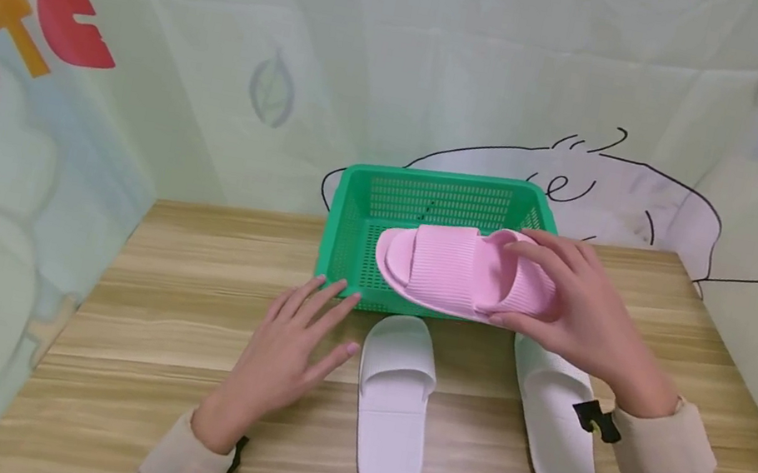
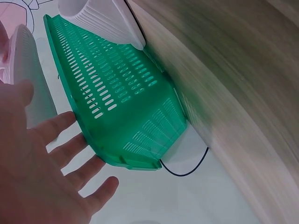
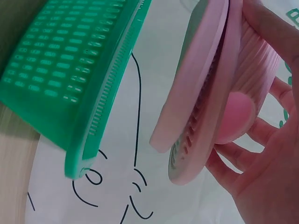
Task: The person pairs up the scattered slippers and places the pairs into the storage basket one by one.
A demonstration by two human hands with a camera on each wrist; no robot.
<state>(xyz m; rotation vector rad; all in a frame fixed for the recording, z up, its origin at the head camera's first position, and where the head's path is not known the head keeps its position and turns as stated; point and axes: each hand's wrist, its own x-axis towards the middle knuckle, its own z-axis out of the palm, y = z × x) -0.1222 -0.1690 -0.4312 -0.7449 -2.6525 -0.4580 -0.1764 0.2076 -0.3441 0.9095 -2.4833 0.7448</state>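
Observation:
A pair of pink slippers (image 1: 444, 269) is held by my right hand (image 1: 589, 316) at one end, above the green basket (image 1: 446, 177). In the right wrist view the two pink soles (image 3: 198, 88) lie close against each other, thumb on one side and fingers on the other. My left hand (image 1: 287, 347) has its fingers spread at the basket's front left corner. The left wrist view shows its fingertips (image 2: 65, 120) at the basket's rim; whether all of them touch, I cannot tell. One white slipper (image 1: 390, 433) lies in front of the basket.
A second white slipper (image 1: 560, 438) lies to the right, its far end partly hidden under my right hand. The wooden table (image 1: 203, 282) meets a printed cloth backdrop (image 1: 203, 70) behind the basket and at both sides.

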